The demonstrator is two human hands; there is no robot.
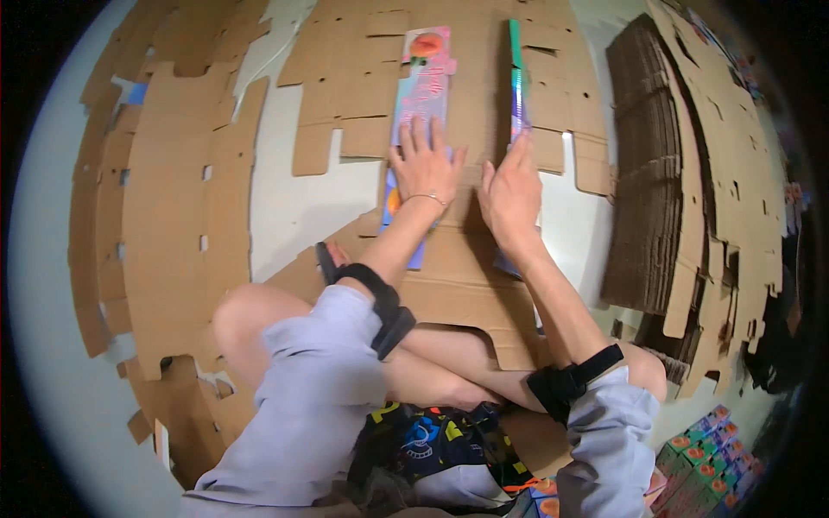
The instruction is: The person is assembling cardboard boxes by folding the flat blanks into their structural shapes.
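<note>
A long printed strip of thin card point(424, 82), pink and blue with a round orange fruit picture, lies on a brown cardboard sheet point(480, 95) before me. My left hand point(427, 166) rests flat on that strip with its fingers spread. To the right, a narrow green and purple printed card panel point(517, 86) is seen nearly edge-on. My right hand point(511, 194) lies along its near end, fingers stretched out and the thumb apart. Part of each printed piece is hidden beneath or behind my hands.
A tall stack of cut cardboard sheets point(643, 173) stands on the right. More flat cardboard point(168, 216) covers the floor on the left. Small printed boxes point(704, 457) are grouped at the lower right. My crossed legs point(449, 363) are at the near side.
</note>
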